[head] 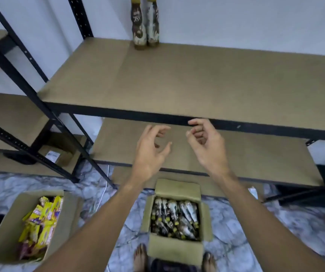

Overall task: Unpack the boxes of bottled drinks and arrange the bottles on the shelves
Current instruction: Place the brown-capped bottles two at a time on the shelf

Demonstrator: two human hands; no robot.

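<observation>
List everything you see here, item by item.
shelf bottles: two, brown and white, upright side by side at the back of the upper shelf
shelves: tan boards, black frame, straight ahead; more at left
bottle box: one, cardboard, open, on the floor between the feet
boxed bottles: many, brown and white, inside the bottle box
snack box: one, cardboard, open, on the floor at left
packets: many, yellow and purple, inside the snack box
floor: grey, marbled
feet: two, bare, bottom edge
left hand: empty, fingers loosely curled, before the lower shelf
right hand: empty, likewise
</observation>
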